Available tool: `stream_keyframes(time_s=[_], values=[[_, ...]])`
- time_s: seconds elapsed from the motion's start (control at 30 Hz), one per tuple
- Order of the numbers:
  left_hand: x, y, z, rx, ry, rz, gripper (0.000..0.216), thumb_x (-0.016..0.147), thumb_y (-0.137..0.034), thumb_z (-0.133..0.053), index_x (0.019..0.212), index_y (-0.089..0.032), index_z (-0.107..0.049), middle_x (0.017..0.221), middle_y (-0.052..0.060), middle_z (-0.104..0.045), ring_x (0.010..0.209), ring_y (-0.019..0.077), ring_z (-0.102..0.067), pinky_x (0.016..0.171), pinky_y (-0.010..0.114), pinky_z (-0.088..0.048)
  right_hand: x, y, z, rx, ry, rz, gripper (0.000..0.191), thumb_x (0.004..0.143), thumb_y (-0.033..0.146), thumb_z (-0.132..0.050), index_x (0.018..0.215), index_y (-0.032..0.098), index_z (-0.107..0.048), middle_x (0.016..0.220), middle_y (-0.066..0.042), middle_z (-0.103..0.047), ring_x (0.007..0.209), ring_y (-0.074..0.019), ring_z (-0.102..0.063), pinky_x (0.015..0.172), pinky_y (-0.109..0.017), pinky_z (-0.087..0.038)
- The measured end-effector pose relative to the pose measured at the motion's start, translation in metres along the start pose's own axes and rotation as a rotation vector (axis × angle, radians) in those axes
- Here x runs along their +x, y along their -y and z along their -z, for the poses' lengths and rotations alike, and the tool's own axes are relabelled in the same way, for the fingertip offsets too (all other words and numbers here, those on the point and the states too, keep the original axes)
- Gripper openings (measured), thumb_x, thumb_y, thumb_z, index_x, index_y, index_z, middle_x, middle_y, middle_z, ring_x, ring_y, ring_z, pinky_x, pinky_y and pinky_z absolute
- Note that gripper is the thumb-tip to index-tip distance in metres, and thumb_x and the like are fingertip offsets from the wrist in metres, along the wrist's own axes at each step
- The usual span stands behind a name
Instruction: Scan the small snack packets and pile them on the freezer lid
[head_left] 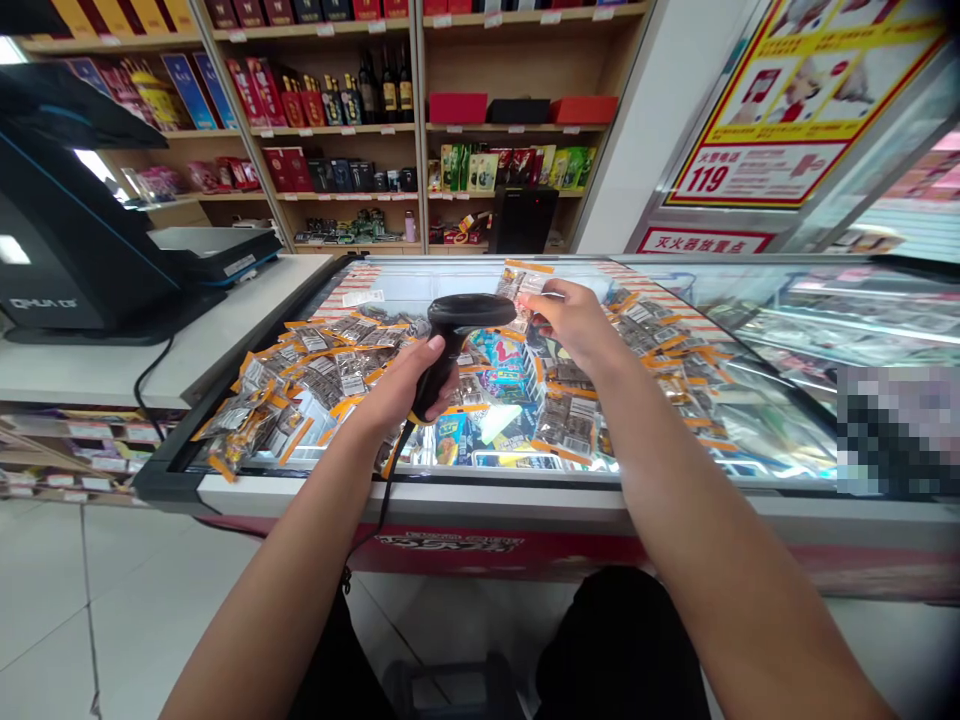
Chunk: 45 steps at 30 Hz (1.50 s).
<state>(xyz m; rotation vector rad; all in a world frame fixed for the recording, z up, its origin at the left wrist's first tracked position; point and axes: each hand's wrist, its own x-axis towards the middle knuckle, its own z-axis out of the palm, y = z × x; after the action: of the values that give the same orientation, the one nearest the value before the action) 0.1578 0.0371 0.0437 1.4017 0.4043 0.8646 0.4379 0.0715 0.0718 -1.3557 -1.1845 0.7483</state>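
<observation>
My left hand (409, 385) is wrapped round the grip of a black barcode scanner (459, 325), whose head points right and whose cable hangs down toward the floor. My right hand (571, 318) pinches a small orange-edged snack packet (523, 285) just in front of the scanner head. Both hands hover above the glass lid of a chest freezer (480, 490). Several similar orange-edged packets (300, 380) lie spread over the glass on the left and right.
A black checkout terminal (82, 250) stands on the white counter (187, 350) at left. Wooden shelves (420, 130) of boxed goods and bottles line the back wall. A yellow and red poster (795, 100) hangs at right. Colourful frozen goods (495, 385) show under the glass.
</observation>
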Motion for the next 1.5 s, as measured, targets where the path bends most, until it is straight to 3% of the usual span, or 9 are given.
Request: stream_keyframes(time_s=[0.2, 0.4, 0.53, 0.77, 0.87, 0.97, 1.17, 1.33, 1.5], values=[[-0.002, 0.005, 0.005, 0.122, 0.020, 0.070, 0.060, 0.100, -0.079, -0.066, 0.089, -0.020, -0.059, 0.061, -0.004, -0.055, 0.039, 0.0089, -0.048, 0.041, 0.022, -0.034, 0.002, 0.000, 0.003, 0.020, -0.033, 0.006, 0.039, 0.078, 0.041, -0.098, 0.095, 0.025, -0.066, 0.088, 0.000, -0.073, 0.075, -0.0145, -0.066, 0.063, -0.024, -0.051], [0.000, 0.002, -0.001, 0.034, 0.008, 0.007, 0.059, 0.096, -0.078, -0.071, 0.096, -0.021, -0.060, 0.062, -0.005, -0.056, 0.038, 0.0083, -0.047, 0.040, 0.022, -0.034, 0.002, 0.000, -0.001, 0.047, -0.004, -0.018, 0.041, 0.077, 0.039, -0.103, 0.093, 0.024, -0.068, 0.076, 0.002, -0.070, 0.065, -0.0126, -0.063, 0.059, -0.023, -0.052], [0.002, -0.005, -0.004, -0.078, -0.135, -0.070, 0.059, 0.095, -0.079, -0.071, 0.100, -0.021, -0.062, 0.060, -0.007, -0.054, 0.036, 0.0076, -0.044, 0.040, 0.022, -0.032, -0.007, -0.001, -0.025, 0.071, 0.106, -0.129, 0.047, 0.072, 0.035, -0.109, 0.095, 0.023, -0.070, 0.068, 0.003, -0.068, 0.057, -0.0134, -0.064, 0.055, -0.025, -0.058], [0.003, -0.016, -0.006, -0.233, -0.389, -0.100, 0.055, 0.106, -0.076, -0.058, 0.108, -0.021, -0.065, 0.058, -0.009, -0.051, 0.036, 0.0068, -0.042, 0.044, 0.022, -0.038, -0.024, 0.000, -0.066, 0.050, 0.315, -0.188, 0.036, 0.089, 0.022, -0.092, 0.122, 0.018, -0.077, 0.108, -0.011, -0.087, 0.078, -0.0241, -0.084, 0.074, -0.038, -0.072], [0.003, -0.016, -0.007, -0.238, -0.409, -0.081, 0.057, 0.106, -0.077, -0.059, 0.110, -0.021, -0.065, 0.059, -0.009, -0.051, 0.036, 0.0068, -0.042, 0.043, 0.022, -0.038, -0.015, 0.003, -0.035, -0.271, 0.221, -0.034, 0.040, 0.097, 0.029, -0.082, 0.135, 0.018, -0.078, 0.130, -0.014, -0.084, 0.089, -0.0271, -0.086, 0.082, -0.041, -0.072], [0.003, -0.014, -0.005, -0.226, -0.384, -0.073, 0.057, 0.103, -0.077, -0.064, 0.111, -0.020, -0.066, 0.060, -0.008, -0.052, 0.037, 0.0072, -0.044, 0.044, 0.022, -0.038, -0.001, 0.002, 0.018, -0.857, 0.171, 0.028, 0.042, 0.090, 0.039, -0.087, 0.127, 0.019, -0.084, 0.125, -0.015, -0.086, 0.113, -0.0354, -0.083, 0.103, -0.046, -0.066], [0.003, -0.009, -0.001, -0.159, -0.292, -0.097, 0.059, 0.098, -0.077, -0.071, 0.114, -0.020, -0.066, 0.061, -0.008, -0.055, 0.039, 0.0076, -0.047, 0.044, 0.022, -0.038, 0.016, -0.012, 0.080, -1.095, 0.564, -0.095, 0.051, 0.068, 0.055, -0.101, 0.108, 0.026, -0.088, 0.126, -0.014, -0.086, 0.112, -0.0422, -0.082, 0.097, -0.054, -0.066], [0.004, -0.009, -0.002, -0.128, -0.314, -0.071, 0.060, 0.099, -0.079, -0.067, 0.113, -0.021, -0.065, 0.061, -0.008, -0.054, 0.038, 0.0076, -0.046, 0.044, 0.023, -0.037, 0.022, -0.021, 0.075, -0.970, 0.397, -0.100, 0.062, 0.047, 0.043, -0.112, 0.096, 0.026, -0.078, 0.106, -0.011, -0.082, 0.105, -0.0409, -0.079, 0.095, -0.053, -0.064], [0.002, -0.009, -0.006, -0.074, -0.195, -0.036, 0.062, 0.094, -0.081, -0.069, 0.103, -0.021, -0.062, 0.058, -0.008, -0.053, 0.036, 0.0082, -0.044, 0.041, 0.023, -0.034, 0.021, -0.016, 0.050, -0.460, -0.060, -0.057, 0.069, 0.056, 0.035, -0.109, 0.108, 0.026, -0.064, 0.088, -0.002, -0.075, 0.093, -0.0301, -0.076, 0.089, -0.045, -0.065]])
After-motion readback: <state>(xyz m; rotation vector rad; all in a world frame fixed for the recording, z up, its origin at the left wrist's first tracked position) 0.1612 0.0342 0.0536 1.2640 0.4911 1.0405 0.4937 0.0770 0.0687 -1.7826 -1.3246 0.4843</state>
